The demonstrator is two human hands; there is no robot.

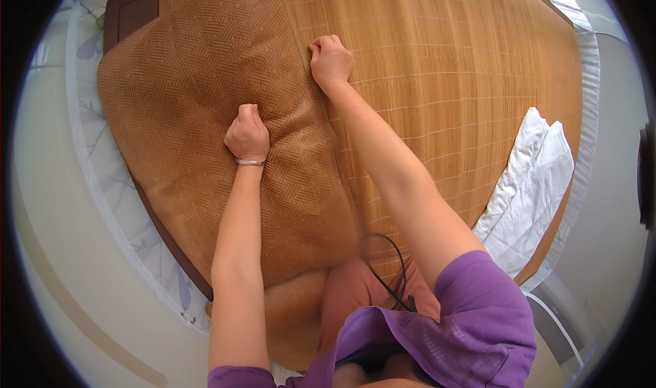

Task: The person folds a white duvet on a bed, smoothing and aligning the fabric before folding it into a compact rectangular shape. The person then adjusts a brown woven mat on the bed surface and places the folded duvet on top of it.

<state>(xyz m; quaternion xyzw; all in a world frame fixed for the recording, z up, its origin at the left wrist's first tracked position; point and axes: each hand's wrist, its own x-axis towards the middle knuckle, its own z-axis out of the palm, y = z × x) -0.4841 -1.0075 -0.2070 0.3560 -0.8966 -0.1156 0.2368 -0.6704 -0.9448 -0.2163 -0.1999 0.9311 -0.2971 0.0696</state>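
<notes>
A brown sleeping mat (189, 101) with a basket-weave pattern lies over the left part of a slatted bamboo mat (441, 70). My left hand (248, 136), with a silver bangle at its wrist, pinches the patterned mat near its middle. Creases spread out to the right of those fingers. Farther off, my right hand (331, 62) grips the same mat's right-hand edge, its fingertips partly hidden. Close to my legs, a lower part of brown matting (294, 321) shows below the mat's near edge.
White cloth (533, 198) lies crumpled at the bed's right side. A thin black cable (402, 257) loops in front of my legs. Dark brown binding (134, 16) edges the bamboo mat, with pale patterned bedding (110, 157) beneath on the left.
</notes>
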